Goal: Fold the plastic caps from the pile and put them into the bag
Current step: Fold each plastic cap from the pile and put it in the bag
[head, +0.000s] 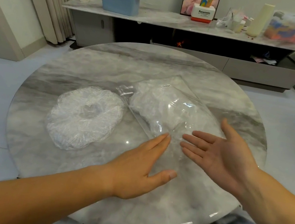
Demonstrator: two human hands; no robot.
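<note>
Both left hand [139, 169] and right hand [223, 154] hold nothing, fingers [159, 143] straight, over the bag [173, 106] lying diagonally, corner pointing away.

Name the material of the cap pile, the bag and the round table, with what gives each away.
The pile of caps looks like thin translucent plastic film, judging by its fine crinkles and whitish gathered rim. The bag is clear glossy plastic, with sharp glints and its contents showing through. The table is polished grey-veined marble or a stone-look slab. The mirror-like shine cannot settle which.
</note>
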